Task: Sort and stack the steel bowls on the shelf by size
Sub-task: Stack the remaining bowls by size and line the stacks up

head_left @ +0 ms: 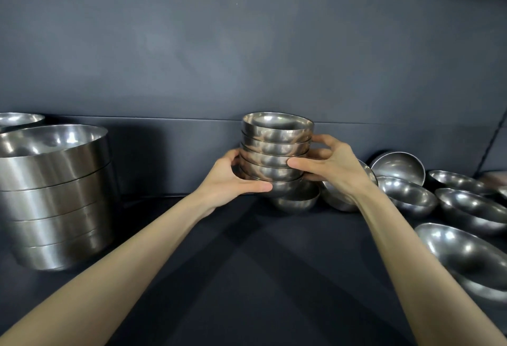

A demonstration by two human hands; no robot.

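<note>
Stack of small bowls (275,151), right of the large bowl stack (55,181), clasped between left hand (227,178) and right hand (332,167), fingers curled

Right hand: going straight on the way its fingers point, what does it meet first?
The stack of small bowls: the right hand grips it now, fingers pointing left across it. Beyond the stack, the left hand holds the other side.
</note>
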